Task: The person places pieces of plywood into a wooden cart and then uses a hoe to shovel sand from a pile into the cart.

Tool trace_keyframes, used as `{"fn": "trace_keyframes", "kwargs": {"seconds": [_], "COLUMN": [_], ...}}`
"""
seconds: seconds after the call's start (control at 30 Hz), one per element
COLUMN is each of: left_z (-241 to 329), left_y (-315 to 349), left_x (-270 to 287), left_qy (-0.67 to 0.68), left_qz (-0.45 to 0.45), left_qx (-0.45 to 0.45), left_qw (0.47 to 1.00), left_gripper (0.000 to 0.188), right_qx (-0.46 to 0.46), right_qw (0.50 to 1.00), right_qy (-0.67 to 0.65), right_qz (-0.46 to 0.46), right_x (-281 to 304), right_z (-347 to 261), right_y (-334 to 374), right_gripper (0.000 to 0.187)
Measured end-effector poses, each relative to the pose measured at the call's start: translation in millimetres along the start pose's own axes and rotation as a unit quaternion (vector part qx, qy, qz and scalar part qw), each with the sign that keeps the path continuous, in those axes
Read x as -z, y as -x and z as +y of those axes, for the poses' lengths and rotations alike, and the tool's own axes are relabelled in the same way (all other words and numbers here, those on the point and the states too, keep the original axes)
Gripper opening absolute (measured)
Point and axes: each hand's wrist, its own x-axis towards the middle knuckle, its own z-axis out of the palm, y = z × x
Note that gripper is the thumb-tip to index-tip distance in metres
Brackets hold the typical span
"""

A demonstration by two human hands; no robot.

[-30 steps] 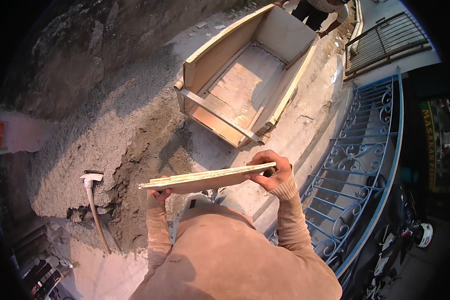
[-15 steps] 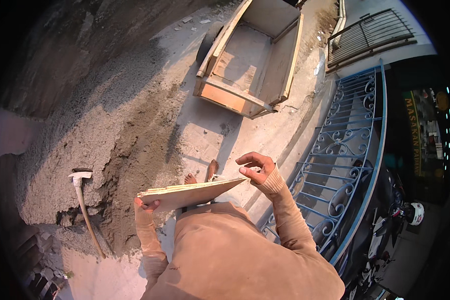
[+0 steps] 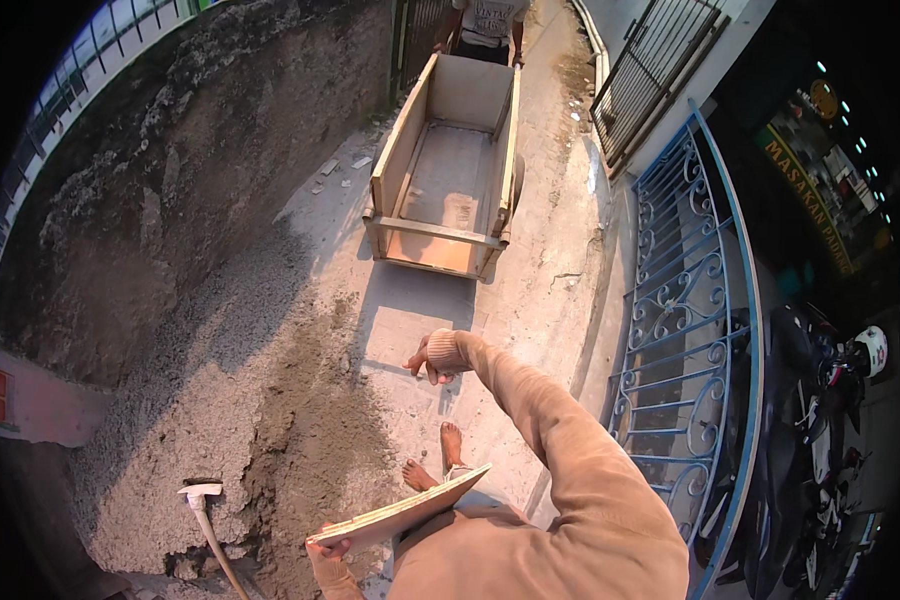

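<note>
My left hand grips the near left end of a thin stack of wooden boards, held flat against my body. My right arm reaches forward, and my right hand hangs over the pavement with nothing in it, its fingers loosely bent and apart. Ahead of that hand stands a wooden cart, an open box with a bar across its near end. Behind the cart a person in a grey shirt has both arms down at its far end.
A heap of sand and gravel lies at the left, with a hoe resting on it. Beyond rises a dark rough wall. Blue metal railing runs along the right, with parked motorbikes behind it.
My right hand has left the boards' right end and stretched forward and left. The boards sit lower in view, still in my left hand. The view has turned, bringing the person behind the cart into sight.
</note>
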Motion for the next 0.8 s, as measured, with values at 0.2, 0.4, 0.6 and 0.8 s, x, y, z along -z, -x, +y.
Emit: {"fn": "trace_keyframes", "kwargs": {"seconds": [0.2, 0.4, 0.6, 0.8], "left_z": [16.1, -10.7, -19.8, -9.3], "left_y": [-18.9, -22.2, -39.0, -50.3], "left_x": [-42.3, -43.4, -37.7, -39.0], "left_qy": [0.030, 0.071, -0.114, -0.084], "left_qz": [0.104, 0.154, 0.099, -0.013], "left_qx": [-0.023, -0.026, -0.040, -0.063], "left_qw": [0.994, 0.985, 0.988, 0.994], "left_gripper": [0.049, 0.037, 0.034, 0.038], "right_qx": [0.080, 0.084, 0.090, 0.077], "right_qw": [0.997, 0.996, 0.996, 0.970], "right_qy": [-0.007, 0.018, -0.011, -0.225], "right_qz": [-0.002, -0.012, -0.002, 0.041], "right_x": [-67.4, -95.0, -110.8, -116.9], "right_z": [-18.7, 7.6, 53.7, 61.0], "right_y": [-3.8, 26.4, 25.5, 45.9], "right_gripper": [0.053, 0.053, 0.056, 0.032]}}
